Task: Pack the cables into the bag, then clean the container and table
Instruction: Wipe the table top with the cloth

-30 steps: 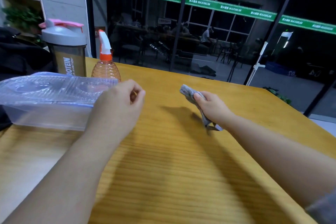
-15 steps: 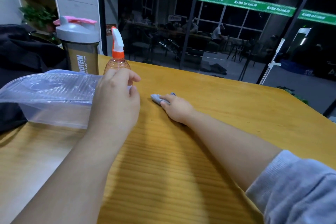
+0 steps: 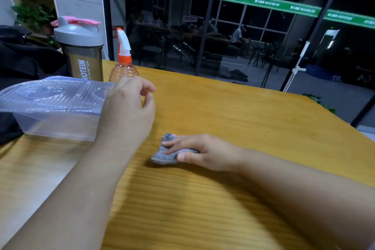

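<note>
The right hand (image 3: pixel 205 152) lies low on the wooden surface (image 3: pixel 233 119), forearm stretched in from the near right corner, palm down. Its fingers (image 3: pixel 172 144) run almost flat over a crumpled grey cloth (image 3: pixel 165 153) while the thumb closes against the cloth's near side, so the cloth is pinched and pressed onto the surface toward the middle.

The left hand (image 3: pixel 126 111) is raised, forearm coming up from the near left corner. Its fingers are loosely curled with a gap between thumb and forefinger. It sits at the right end of the clear plastic container (image 3: pixel 52 107), which stands lid on at the left edge of the surface. The hand covers that end, so whether the palm touches the container cannot be told; nothing is seen clasped in it.

Behind the container, toward the far left corner, stand a protein shaker bottle (image 3: pixel 81 50) with a grey and pink lid and an orange spray bottle (image 3: pixel 123 63), their bases hidden by the container and the hand. A black bag (image 3: pixel 24 57) lies at the left, cut off by the frame. No cables can be made out.
</note>
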